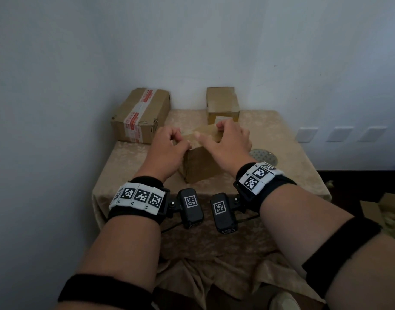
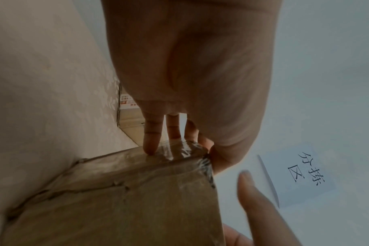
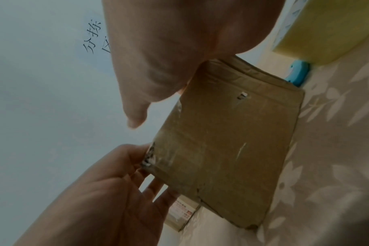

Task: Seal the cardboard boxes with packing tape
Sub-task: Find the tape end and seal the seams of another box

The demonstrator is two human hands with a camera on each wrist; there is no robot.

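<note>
The small cardboard box stands near the middle of the table, turned so one corner faces the near edge, with clear tape wrinkled over its top edge. The left hand rests on the box's top left side; in the left wrist view its fingertips press straight down on the tape while the thumb pinches the corner. The right hand lies over the top right side, thumb stretched across the top and fingers curled over the far edge, gripping the box.

Far left on the table lies a larger box sealed with red-printed tape, and at the far right a third box stands against the wall. A round patterned disc lies just right of the right wrist. In the right wrist view a yellowish tape roll with a blue part sits beyond the small box. A sheet with handwritten characters hangs on the wall.
</note>
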